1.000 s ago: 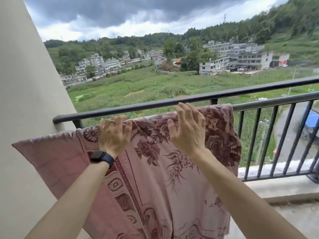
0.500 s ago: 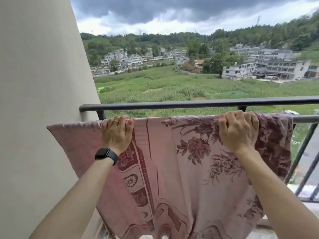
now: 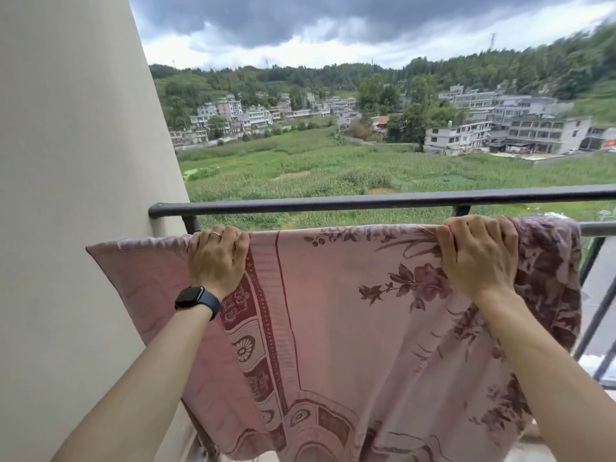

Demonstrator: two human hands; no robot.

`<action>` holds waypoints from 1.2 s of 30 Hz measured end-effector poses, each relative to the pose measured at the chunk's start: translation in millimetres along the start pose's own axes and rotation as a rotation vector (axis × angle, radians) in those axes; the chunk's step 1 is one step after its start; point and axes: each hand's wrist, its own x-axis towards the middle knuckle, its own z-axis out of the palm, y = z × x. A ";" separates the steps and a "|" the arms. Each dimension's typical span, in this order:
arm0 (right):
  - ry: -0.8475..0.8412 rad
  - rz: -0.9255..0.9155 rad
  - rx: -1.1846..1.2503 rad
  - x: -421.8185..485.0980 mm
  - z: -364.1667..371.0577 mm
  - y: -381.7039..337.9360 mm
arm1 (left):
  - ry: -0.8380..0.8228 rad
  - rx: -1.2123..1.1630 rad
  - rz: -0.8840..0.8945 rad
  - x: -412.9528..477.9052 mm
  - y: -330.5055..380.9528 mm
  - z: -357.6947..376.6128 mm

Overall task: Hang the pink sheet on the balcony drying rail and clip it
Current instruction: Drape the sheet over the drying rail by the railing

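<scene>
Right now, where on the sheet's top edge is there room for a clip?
Widest bare stretch: top edge of the pink sheet between left hand and right hand. A shorter one runs from the left hand to the wall. Past the right hand the fabric is bunched; beyond it the lower rail is bare.

Landmark: top rail (image 3: 366, 203).
- Drying rail (image 3: 598, 229): just below top rail, parallel to it.
- Sheet (image 3: 350, 311): draped over drying rail, hangs down below top rail.
- Your left hand (image 3: 218, 261): grips sheet's upper edge, under top rail's left end.
- Your right hand (image 3: 480, 258): grips same edge, under top rail, well right.
- Wall (image 3: 66, 195): left of top rail, touching its end.
- Balusters (image 3: 591, 260): below top rail, right of sheet.
- Fields (image 3: 333, 168), buildings (image 3: 533, 128): far behind top rail.
</scene>
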 end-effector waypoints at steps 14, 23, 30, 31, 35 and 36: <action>-0.196 -0.234 0.154 -18.0 9.2 -159.8 | -0.001 -0.108 0.086 -19.8 9.7 -4.9; -0.212 -0.351 0.191 -18.5 26.7 -252.7 | -0.060 -0.080 -0.099 -19.2 -95.7 -11.4; -0.015 -0.340 0.089 -23.1 37.9 -202.0 | -0.147 0.075 0.015 -6.1 -163.0 -26.0; -0.031 -0.297 0.103 -23.5 35.9 -207.8 | -0.143 0.049 -0.003 -5.5 -166.8 -25.9; -0.070 -0.223 0.177 -24.1 30.3 -258.9 | 0.001 -0.014 -0.059 -11.6 -180.2 -27.0; -0.071 -0.253 0.194 -24.6 30.9 -274.5 | 0.020 -0.024 -0.058 -11.9 -185.3 -27.6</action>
